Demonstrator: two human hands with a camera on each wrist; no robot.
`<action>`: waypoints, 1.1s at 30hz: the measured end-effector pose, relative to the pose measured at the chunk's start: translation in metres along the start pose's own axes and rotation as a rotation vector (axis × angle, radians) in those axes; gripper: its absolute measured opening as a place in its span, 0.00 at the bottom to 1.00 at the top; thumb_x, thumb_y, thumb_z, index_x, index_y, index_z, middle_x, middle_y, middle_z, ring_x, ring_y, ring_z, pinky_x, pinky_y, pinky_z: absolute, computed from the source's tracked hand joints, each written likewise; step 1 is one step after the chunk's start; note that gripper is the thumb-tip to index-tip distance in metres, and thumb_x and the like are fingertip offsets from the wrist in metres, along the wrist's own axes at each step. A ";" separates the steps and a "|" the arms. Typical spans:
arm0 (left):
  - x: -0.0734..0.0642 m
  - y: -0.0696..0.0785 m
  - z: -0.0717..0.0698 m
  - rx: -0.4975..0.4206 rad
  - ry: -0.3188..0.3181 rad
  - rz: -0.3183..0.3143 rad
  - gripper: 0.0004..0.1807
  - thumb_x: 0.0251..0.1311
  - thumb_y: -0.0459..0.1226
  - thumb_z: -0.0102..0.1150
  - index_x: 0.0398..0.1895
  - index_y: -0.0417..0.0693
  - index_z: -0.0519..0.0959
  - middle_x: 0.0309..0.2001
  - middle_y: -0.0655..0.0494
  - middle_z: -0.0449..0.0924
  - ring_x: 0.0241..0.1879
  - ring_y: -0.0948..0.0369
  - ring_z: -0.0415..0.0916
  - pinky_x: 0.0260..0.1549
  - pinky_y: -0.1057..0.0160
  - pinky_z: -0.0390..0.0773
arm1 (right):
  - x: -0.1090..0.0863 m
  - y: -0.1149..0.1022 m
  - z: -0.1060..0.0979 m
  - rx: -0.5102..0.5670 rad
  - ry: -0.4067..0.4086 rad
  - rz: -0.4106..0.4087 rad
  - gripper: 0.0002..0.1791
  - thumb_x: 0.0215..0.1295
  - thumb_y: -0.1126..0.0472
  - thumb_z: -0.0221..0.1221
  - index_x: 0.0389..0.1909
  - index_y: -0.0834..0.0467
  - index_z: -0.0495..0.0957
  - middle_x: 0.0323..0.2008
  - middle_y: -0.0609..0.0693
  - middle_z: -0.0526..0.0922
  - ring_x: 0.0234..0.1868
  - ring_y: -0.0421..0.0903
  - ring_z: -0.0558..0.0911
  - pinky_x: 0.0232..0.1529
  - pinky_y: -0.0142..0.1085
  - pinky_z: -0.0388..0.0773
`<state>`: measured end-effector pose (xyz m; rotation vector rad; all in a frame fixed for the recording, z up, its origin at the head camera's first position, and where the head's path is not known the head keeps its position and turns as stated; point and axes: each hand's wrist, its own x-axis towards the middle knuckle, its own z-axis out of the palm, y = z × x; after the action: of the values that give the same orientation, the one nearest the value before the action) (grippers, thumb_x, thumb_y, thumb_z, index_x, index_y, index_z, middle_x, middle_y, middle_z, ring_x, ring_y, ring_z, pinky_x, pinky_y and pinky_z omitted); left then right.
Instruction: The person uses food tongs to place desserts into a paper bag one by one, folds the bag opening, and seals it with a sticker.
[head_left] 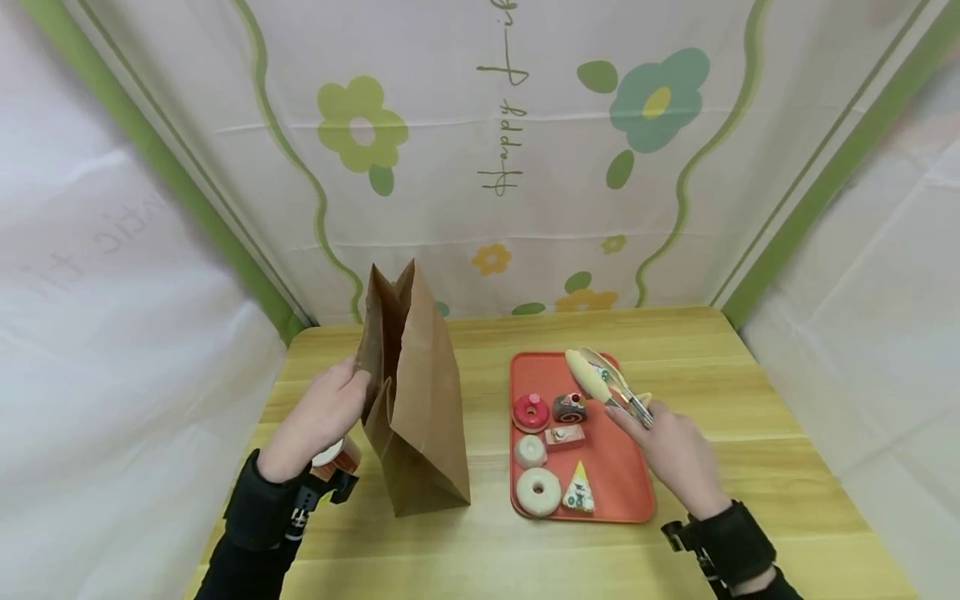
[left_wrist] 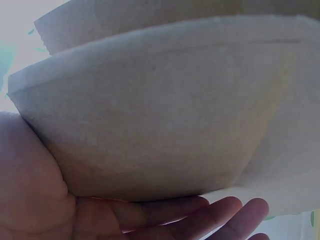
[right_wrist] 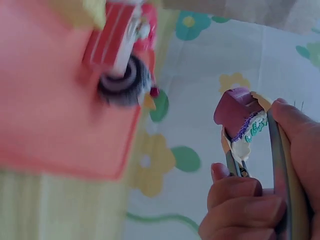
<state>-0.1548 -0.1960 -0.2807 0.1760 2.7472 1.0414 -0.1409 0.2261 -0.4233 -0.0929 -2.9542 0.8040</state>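
My left hand (head_left: 322, 417) rests against the left side of an upright brown paper bag (head_left: 431, 400), near its open top. In the left wrist view its fingers (left_wrist: 190, 220) lie loosely extended along the outside of the paper. The thumb cannot be made out there. My right hand (head_left: 678, 454) grips a pair of serving tongs (head_left: 588, 377) with cream-coloured tips, above the far part of a red tray (head_left: 622, 492). Between the tong tips is a toy cake piece (right_wrist: 237, 115), purple with white, green and violet decoration.
On the tray lie a pink doughnut (head_left: 531, 413), a chocolate roll (head_left: 570, 408), a pink cake slice (head_left: 565, 437), two white doughnuts (head_left: 538, 492) and a triangular cake slice (head_left: 579, 490). A paper cup (head_left: 337, 458) stands left of the bag, partly behind my left wrist. Printed cloth encloses the wooden table (head_left: 495, 558).
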 end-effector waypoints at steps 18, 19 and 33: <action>-0.001 0.003 -0.001 -0.008 -0.003 -0.007 0.26 0.75 0.37 0.29 0.69 0.30 0.61 0.24 0.48 0.59 0.21 0.55 0.56 0.31 0.54 0.62 | 0.037 -0.101 -0.042 0.253 -0.030 -0.178 0.33 0.65 0.27 0.48 0.36 0.56 0.72 0.21 0.53 0.70 0.17 0.49 0.67 0.20 0.40 0.61; -0.001 0.003 -0.001 -0.002 -0.002 -0.002 0.26 0.75 0.37 0.29 0.70 0.30 0.61 0.25 0.48 0.59 0.21 0.55 0.56 0.32 0.54 0.62 | 0.038 -0.113 -0.045 0.267 -0.028 -0.205 0.32 0.66 0.28 0.49 0.36 0.55 0.72 0.21 0.52 0.70 0.17 0.49 0.68 0.20 0.41 0.61; 0.000 0.001 0.004 -0.010 0.028 0.005 0.20 0.75 0.37 0.30 0.55 0.32 0.69 0.24 0.48 0.60 0.20 0.56 0.56 0.28 0.57 0.60 | 0.050 -0.252 -0.025 0.347 -0.058 -0.407 0.36 0.58 0.20 0.47 0.35 0.51 0.73 0.20 0.49 0.73 0.16 0.45 0.71 0.17 0.40 0.67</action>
<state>-0.1536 -0.1928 -0.2824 0.1686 2.7670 1.0669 -0.1976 0.0264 -0.2707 0.5379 -2.6849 1.2377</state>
